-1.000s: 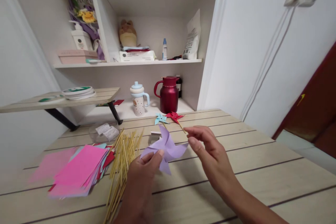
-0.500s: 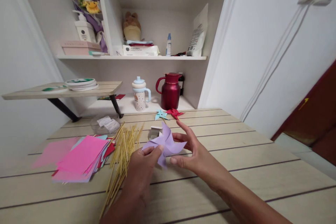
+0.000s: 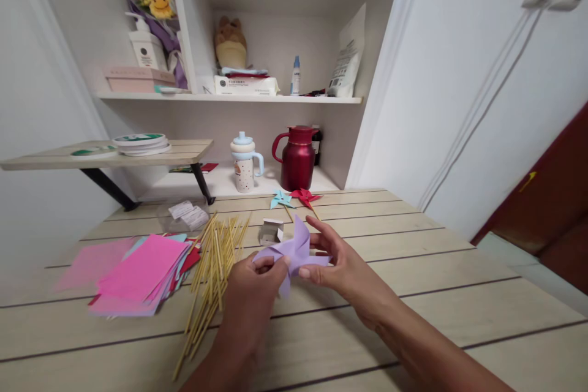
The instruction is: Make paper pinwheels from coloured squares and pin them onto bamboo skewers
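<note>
A light purple paper pinwheel (image 3: 297, 251) with curled blades is held up over the table. My left hand (image 3: 257, 278) pinches it near its centre between thumb and fingers. My right hand (image 3: 337, 257) has its thumb against the lower edge of the right blade, and its other fingers curve behind that blade, the index finger pointing up and away. Just behind the pinwheel stands a small open box (image 3: 272, 231). Farther back lie a light blue pinwheel (image 3: 282, 198) and a red pinwheel (image 3: 305, 197), both on sticks.
Many thin wooden sticks (image 3: 215, 269) lie loosely left of my hands. Beside them is a stack of coloured paper squares (image 3: 142, 269) and a clear container (image 3: 184, 215). A spotted cup (image 3: 244, 170) and a red thermos jug (image 3: 297, 159) stand at the back, under a shelf (image 3: 229, 98).
The pinwheel has shifted slightly right and tilted. My right hand's thumb and fingers have closed in around its right blade, while my left hand keeps its pinch.
</note>
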Demonstrator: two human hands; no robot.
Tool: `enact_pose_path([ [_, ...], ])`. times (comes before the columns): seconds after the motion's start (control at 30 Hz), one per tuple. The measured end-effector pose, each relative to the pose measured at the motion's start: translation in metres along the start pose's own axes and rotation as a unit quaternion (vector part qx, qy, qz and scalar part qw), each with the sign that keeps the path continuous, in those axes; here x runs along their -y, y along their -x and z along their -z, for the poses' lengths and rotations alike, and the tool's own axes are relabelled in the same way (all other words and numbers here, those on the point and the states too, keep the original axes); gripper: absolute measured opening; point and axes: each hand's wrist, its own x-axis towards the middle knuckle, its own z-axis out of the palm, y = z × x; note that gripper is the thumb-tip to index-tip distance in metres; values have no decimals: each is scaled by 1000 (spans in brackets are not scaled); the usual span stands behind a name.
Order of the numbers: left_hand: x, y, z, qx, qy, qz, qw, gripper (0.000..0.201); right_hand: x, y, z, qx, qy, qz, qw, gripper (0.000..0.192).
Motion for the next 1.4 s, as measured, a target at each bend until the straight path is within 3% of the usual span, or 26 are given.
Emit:
enact_pose_path([
  [0.4, 4, 2, -4, 2, -6, -27, 1000, 18, 2, 1, -7, 0, -55, -20, 998, 83],
  [0.63, 11, 0, -7, -31, -27, -72, 997, 22, 6, 2, -3, 12, -5, -7, 1000, 32],
  [0.77, 10, 1, -6, -9, -52, -76, 996, 20, 6, 3, -1, 1, 8, 2, 1000, 15],
  [1.13, 14, -2, -7, -20, -43, -78, 996, 19, 1, 2, -6, -9, -39, -56, 998, 18],
  [1.3, 5, 1, -7, 46, 95, -31, 994, 27, 0, -2, -8, -34, -87, -59, 994, 19],
  [1.4, 2, -2, -5, 29, 150, -17, 988, 43, 0, -5, -4, -37, -158, -77, 984, 20],
])
